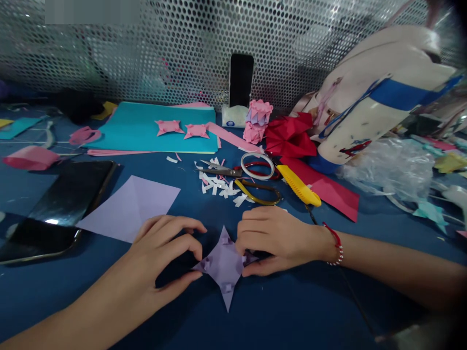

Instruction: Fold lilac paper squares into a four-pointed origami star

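A purple folded paper star point(223, 265) with four points lies on the blue table, small curled bits at the base of its points. My left hand point(166, 255) pinches the star's left point between thumb and forefinger. On the opposite side, my right hand point(270, 240), with a red beaded bracelet at the wrist, grips the right point, and its fingers cover part of that point. Behind my left hand is a purple paper square point(133, 206) with crease lines, its lower corner hidden by the hand.
Scissors point(233, 172), white paper scraps point(215, 183) and a yellow cutter point(299, 185) lie beyond my hands. Two pink folded pieces rest on teal paper point(134, 129). Phones point(58, 209) lie left; a white bottle point(365, 116) leans at right against a bag point(365, 53).
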Available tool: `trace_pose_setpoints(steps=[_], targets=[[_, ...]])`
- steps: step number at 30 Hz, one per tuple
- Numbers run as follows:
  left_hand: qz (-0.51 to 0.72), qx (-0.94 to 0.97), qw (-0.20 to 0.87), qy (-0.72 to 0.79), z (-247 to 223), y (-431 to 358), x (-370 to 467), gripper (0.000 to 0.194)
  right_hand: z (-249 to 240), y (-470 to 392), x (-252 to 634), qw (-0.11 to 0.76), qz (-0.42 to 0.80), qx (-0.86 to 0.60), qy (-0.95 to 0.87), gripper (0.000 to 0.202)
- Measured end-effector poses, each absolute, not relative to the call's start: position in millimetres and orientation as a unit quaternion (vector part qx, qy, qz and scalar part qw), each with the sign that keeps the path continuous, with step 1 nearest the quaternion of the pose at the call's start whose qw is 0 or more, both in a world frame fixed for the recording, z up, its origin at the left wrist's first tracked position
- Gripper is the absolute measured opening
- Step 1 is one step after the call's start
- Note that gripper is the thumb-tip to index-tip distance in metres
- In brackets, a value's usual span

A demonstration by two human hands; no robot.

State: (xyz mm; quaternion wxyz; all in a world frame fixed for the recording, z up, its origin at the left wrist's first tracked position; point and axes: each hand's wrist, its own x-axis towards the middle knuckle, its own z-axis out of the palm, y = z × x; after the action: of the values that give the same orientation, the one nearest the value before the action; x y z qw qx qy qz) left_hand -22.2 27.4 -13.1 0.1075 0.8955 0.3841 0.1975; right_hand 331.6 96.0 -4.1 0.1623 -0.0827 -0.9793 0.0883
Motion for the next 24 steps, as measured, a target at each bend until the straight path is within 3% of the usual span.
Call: trace_pose_setpoints(steps=[5, 10, 16, 20, 24], targets=[[0.206, 0.890, 0.104, 0.394, -14.5, 24.6, -22.0, 0.007, -4.1, 94.0, 333.0, 0.168, 0.087, -0.086, -0.978, 0.036], [0.247, 0.886, 0.094, 0.380, -9.1, 28.6, -24.6, 0.022, -6.3, 95.2, 333.3, 0.215, 0.105, -0.088, -0.967, 0.031], [0.247, 0.901, 0.091, 0.344, -9.0, 30.6, -28.4, 0.018, -1.6, 97.4, 329.1, 0.294, 0.145, -0.081, -0.941, 0.019], [0.252, 0.898, 0.098, 0.347, -9.4, 27.8, -25.8, 0.014, 1.8, 97.7, 329.3, 0.275, 0.132, -0.092, -0.948, 0.023], [0.225, 0.896, 0.088, 0.373, -12.5, 25.4, -24.6, 0.030, 1.2, 98.1, 330.5, 0.260, 0.144, -0.101, -0.949, 0.025]])
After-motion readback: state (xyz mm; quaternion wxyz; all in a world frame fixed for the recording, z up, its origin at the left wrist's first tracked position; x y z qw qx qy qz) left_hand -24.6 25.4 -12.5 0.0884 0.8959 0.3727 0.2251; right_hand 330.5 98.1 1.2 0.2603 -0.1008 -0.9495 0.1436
